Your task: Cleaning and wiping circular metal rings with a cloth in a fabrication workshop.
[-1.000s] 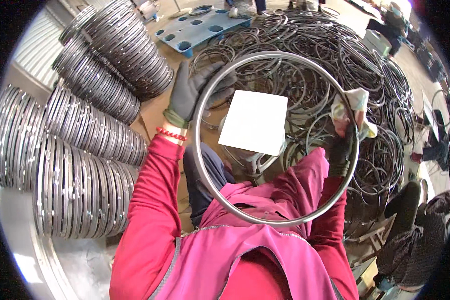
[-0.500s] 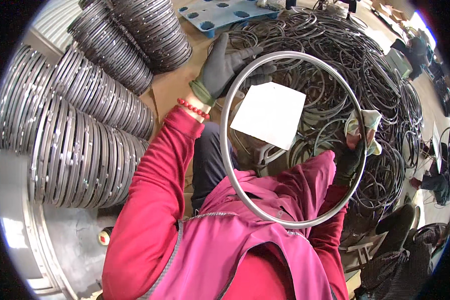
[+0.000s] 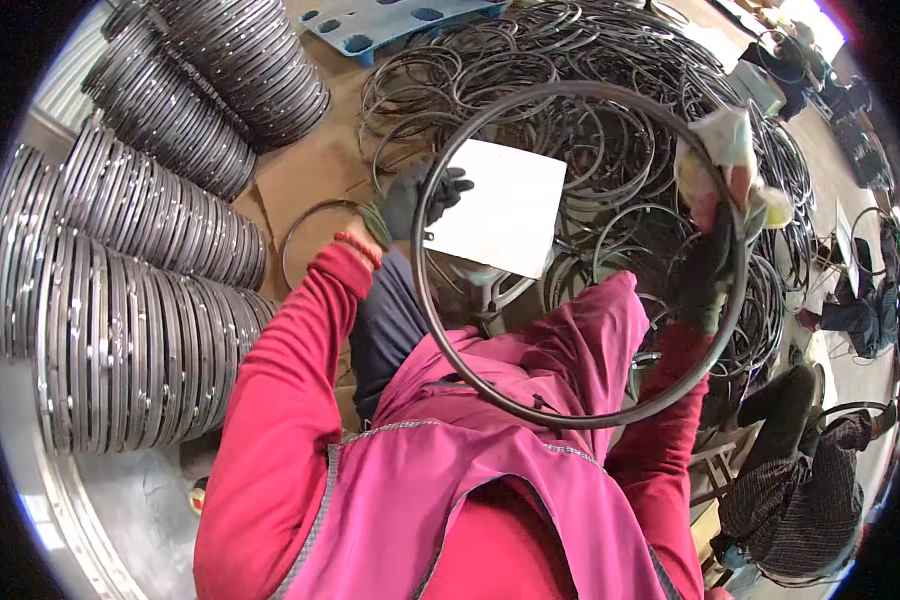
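Observation:
A large dark metal wheel rim [image 3: 582, 420] hangs tilted in front of my lap. My left hand [image 3: 410, 203], in a dark grey glove with a green cuff, is at its left side, fingers curled round the edge. My right hand [image 3: 708, 240], in a dark glove, is at the right side of the rim, gripping it together with a pale, stained cloth [image 3: 722, 145]. The cloth lies against the rim; the right fingers are partly hidden and blurred. Seen through the rim, a white square board [image 3: 515, 200] sits above a grey metal support [image 3: 490, 300].
Tall stacks of rims [image 3: 145, 340] stand to my left, with further stacks [image 3: 250, 70] behind. A wide heap of loose hoops [image 3: 610, 60] covers the floor ahead and right. A blue plastic pallet [image 3: 390, 22] lies at the far side. Another person [image 3: 800, 500] sits at the right.
My left hand has come down from an open pose and closed on the rim's left edge. The rim's facing surface looks darker, and the right hand with the cloth has moved up.

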The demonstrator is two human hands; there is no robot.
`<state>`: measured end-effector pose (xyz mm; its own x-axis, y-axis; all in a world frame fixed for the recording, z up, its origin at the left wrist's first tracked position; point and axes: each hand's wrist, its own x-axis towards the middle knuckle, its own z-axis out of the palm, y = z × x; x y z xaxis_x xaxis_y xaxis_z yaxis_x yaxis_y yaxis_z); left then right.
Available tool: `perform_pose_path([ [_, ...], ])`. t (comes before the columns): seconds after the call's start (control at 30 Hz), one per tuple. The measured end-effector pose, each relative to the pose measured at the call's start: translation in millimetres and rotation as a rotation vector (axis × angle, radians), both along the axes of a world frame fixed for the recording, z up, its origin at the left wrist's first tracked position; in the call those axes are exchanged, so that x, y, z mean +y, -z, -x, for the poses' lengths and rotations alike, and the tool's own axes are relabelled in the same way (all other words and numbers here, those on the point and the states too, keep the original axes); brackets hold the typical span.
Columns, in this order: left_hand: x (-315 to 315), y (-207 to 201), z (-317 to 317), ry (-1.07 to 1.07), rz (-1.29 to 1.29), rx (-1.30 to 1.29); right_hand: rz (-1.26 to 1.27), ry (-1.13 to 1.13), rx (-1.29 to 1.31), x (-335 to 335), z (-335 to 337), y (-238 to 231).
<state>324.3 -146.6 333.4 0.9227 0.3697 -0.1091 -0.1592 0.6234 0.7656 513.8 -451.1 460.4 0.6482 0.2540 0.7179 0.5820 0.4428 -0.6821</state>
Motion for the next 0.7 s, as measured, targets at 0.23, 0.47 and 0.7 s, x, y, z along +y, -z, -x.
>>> perform_pose_path([
  [0.23, 1.1, 49.7, -5.3, -0.191, 0.027, 0.337, 0.090, -0.205, 0.197, 45.0, -39.1, -35.7],
  [0.47, -34.1, -50.8, -4.0, -0.071, -0.485, 0.119, 0.985, 0.385, -0.890, 128.0, 9.5, -51.1],
  [0.7, -120.7, -138.3, -9.7, 0.125, -0.642, 0.033, 1.049, 0.542, -0.854, 145.2, -10.2, -35.8],
])
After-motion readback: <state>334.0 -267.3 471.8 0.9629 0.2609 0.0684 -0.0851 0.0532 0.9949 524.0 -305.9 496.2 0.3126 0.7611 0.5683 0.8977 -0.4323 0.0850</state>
